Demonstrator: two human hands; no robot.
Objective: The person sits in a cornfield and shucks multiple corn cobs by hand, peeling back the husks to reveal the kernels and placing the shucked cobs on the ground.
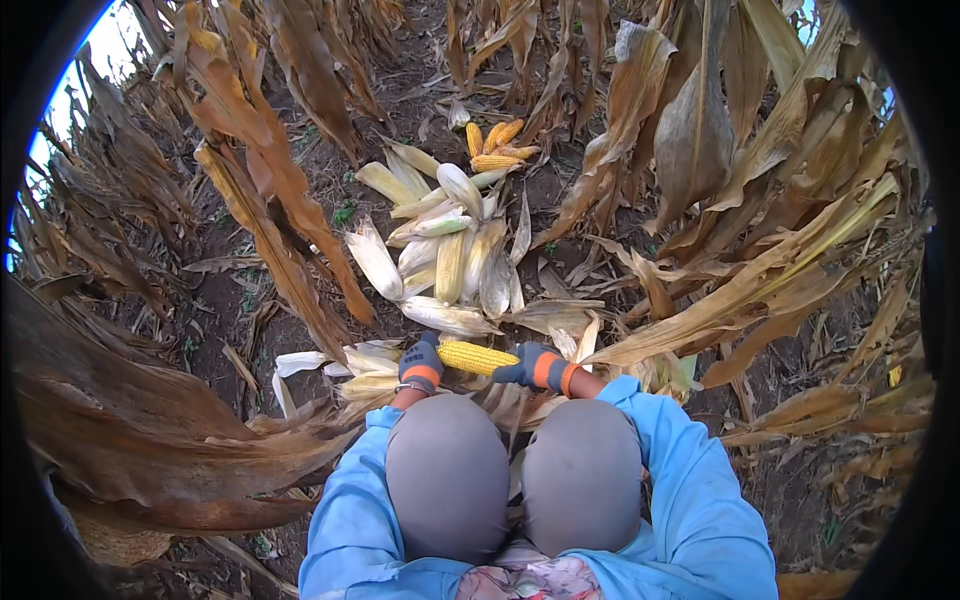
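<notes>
A bare yellow ear of corn lies level between my two gloved hands, beyond my knees. My left hand, in a grey and orange work glove, holds its left end. At the other end my right hand grips it in a matching glove. Past the ear is a heap of unshelled corn ears in pale, dry husks. Farther off, several husked yellow-orange ears rest together on the soil. Loose husks lie beside my left hand, and more are partly hidden under my forearms.
Dry corn stalks lean in from the left and from the right, their long brown leaves reaching close to my arms. Dark soil with leaf litter shows between the rows. My bent knees fill the near middle.
</notes>
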